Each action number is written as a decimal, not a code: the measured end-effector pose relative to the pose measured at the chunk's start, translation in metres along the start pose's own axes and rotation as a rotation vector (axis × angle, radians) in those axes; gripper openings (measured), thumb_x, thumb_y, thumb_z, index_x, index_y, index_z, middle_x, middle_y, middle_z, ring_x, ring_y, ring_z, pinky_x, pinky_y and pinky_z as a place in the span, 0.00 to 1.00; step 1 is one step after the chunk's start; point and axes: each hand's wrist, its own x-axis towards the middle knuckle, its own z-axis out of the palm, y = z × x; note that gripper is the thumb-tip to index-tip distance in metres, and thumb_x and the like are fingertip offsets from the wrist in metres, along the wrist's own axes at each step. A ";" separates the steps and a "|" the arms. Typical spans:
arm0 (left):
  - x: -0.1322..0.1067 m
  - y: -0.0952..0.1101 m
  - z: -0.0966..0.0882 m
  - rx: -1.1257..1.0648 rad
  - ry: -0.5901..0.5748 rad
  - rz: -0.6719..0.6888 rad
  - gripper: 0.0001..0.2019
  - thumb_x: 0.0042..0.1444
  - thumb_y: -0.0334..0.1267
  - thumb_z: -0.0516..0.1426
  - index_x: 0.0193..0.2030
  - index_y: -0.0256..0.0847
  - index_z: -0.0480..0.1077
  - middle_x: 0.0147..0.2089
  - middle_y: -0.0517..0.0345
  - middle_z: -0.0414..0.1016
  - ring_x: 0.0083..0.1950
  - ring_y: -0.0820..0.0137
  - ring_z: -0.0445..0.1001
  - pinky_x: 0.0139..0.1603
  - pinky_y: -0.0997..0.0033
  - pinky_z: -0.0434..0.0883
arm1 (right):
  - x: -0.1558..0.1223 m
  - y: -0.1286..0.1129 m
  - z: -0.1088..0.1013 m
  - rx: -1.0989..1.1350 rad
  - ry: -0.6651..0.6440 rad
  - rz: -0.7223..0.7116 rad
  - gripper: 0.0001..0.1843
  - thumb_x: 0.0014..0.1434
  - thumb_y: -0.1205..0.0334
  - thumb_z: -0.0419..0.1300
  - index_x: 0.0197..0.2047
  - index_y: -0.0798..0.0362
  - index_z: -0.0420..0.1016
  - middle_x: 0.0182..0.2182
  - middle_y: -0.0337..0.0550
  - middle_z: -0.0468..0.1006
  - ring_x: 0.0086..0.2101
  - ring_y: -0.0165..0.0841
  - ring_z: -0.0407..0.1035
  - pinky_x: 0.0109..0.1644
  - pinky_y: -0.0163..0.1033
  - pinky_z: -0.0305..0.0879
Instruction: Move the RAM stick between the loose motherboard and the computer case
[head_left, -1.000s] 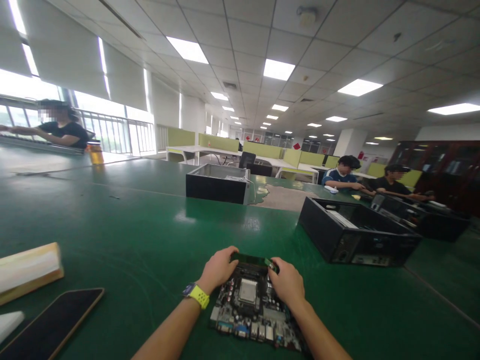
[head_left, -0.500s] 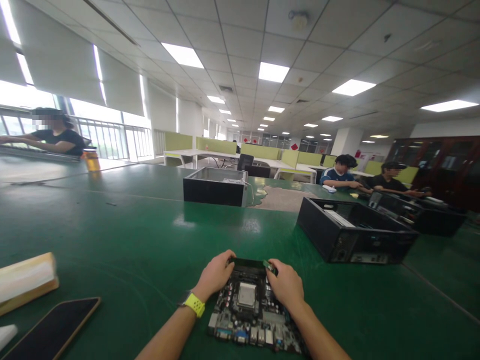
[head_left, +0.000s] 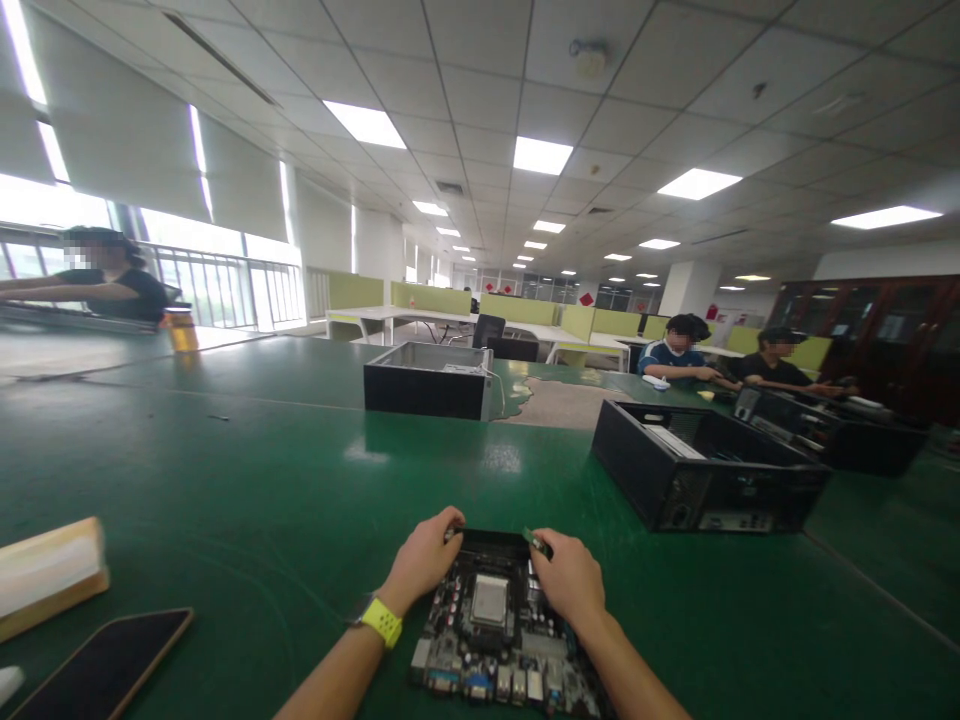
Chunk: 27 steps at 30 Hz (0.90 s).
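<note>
A motherboard (head_left: pixel 517 645) lies on the green table in front of me, its port side towards me. A square silver processor (head_left: pixel 490 600) sits in its socket. My left hand (head_left: pixel 424 550), with a yellow-strapped watch (head_left: pixel 382 620) on the wrist, grips the board's far left corner, thumb and fingers closed. My right hand (head_left: pixel 570 575) is closed at the far right corner. Between its fingertips shows the end of a small green circuit board (head_left: pixel 537 543), which looks like a memory module. The hand covers the rest of it. Dark slots run along the far edge between both hands.
A black open computer case (head_left: pixel 709 470) stands to the right, another (head_left: pixel 427 380) farther back. A phone (head_left: pixel 112 665) and a tissue pack (head_left: pixel 52 575) lie at left. Co-workers sit at far left (head_left: pixel 112 280) and far right (head_left: pixel 675 350). An amber container (head_left: pixel 180 330) stands at far left.
The view has tilted up slightly, so everything sits a little lower. Both hands stay at the motherboard's far corners with little visible movement.
</note>
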 end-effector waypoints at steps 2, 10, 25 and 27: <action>-0.001 0.000 0.000 0.006 0.000 -0.003 0.08 0.54 0.35 0.49 0.40 0.43 0.67 0.38 0.59 0.73 0.39 0.71 0.70 0.40 0.76 0.63 | 0.000 0.000 0.000 -0.002 0.000 0.009 0.15 0.59 0.53 0.49 0.43 0.40 0.75 0.37 0.39 0.78 0.38 0.35 0.71 0.36 0.35 0.59; -0.004 0.003 0.001 0.035 0.015 0.038 0.10 0.56 0.35 0.49 0.40 0.43 0.69 0.41 0.58 0.74 0.42 0.70 0.71 0.44 0.75 0.63 | -0.001 0.001 0.001 -0.004 0.005 0.007 0.14 0.59 0.54 0.48 0.40 0.41 0.75 0.35 0.38 0.79 0.35 0.35 0.72 0.33 0.34 0.57; -0.001 0.000 -0.002 0.022 -0.020 0.039 0.10 0.55 0.35 0.48 0.40 0.42 0.69 0.40 0.58 0.75 0.42 0.70 0.71 0.43 0.74 0.63 | 0.000 0.001 0.000 0.003 -0.001 -0.002 0.16 0.59 0.53 0.48 0.45 0.38 0.74 0.39 0.38 0.78 0.39 0.35 0.71 0.37 0.35 0.60; -0.001 0.004 -0.004 0.045 -0.016 0.035 0.12 0.55 0.36 0.49 0.44 0.41 0.68 0.44 0.56 0.74 0.45 0.69 0.70 0.47 0.73 0.63 | 0.000 0.001 0.001 0.003 -0.003 -0.001 0.16 0.60 0.53 0.48 0.46 0.38 0.74 0.39 0.37 0.78 0.40 0.35 0.71 0.37 0.35 0.61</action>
